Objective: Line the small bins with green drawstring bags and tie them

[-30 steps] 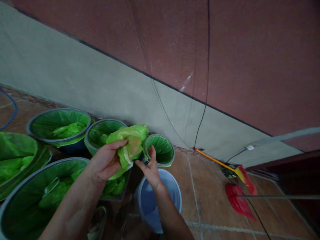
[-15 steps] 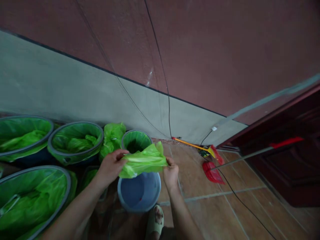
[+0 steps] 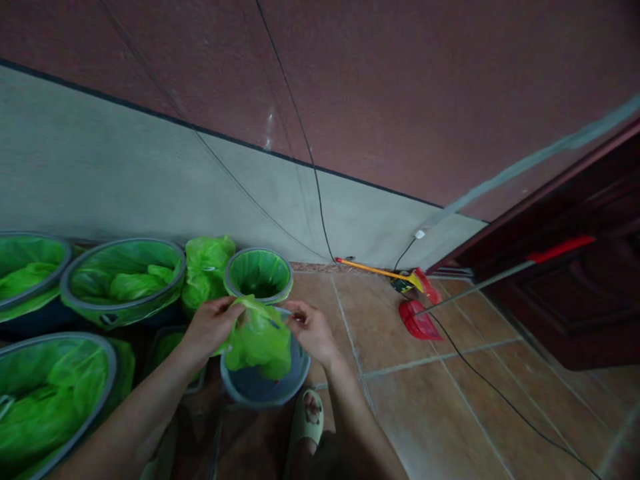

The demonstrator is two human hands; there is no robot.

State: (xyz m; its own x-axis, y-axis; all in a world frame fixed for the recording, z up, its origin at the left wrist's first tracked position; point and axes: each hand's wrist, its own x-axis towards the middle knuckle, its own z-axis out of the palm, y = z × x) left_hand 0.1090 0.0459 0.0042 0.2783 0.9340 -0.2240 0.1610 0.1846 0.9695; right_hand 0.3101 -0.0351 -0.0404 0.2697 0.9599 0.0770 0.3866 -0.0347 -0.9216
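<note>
Both my hands pinch the top of a thin green plastic bag (image 3: 259,340). My left hand (image 3: 209,327) grips its left edge and my right hand (image 3: 311,328) grips its right edge. The bag hangs down between them into the mouth of a small grey-blue bin (image 3: 265,389) with no liner, which stands on the floor right below my hands. Just behind it stands a small bin lined in green (image 3: 259,274).
Several larger green-lined bins (image 3: 123,280) stand in rows at the left, with a loose green bag (image 3: 204,270) between two of them. A red dustpan (image 3: 417,320) and yellow-handled broom (image 3: 380,271) lie by the wall. A black cable (image 3: 500,400) crosses the tiles. My sandalled foot (image 3: 307,417) is below the bin.
The bag was held stretched sideways above the grey-blue bin; now my hands are closer together and the bag hangs down into the bin's mouth. The view has shifted a little.
</note>
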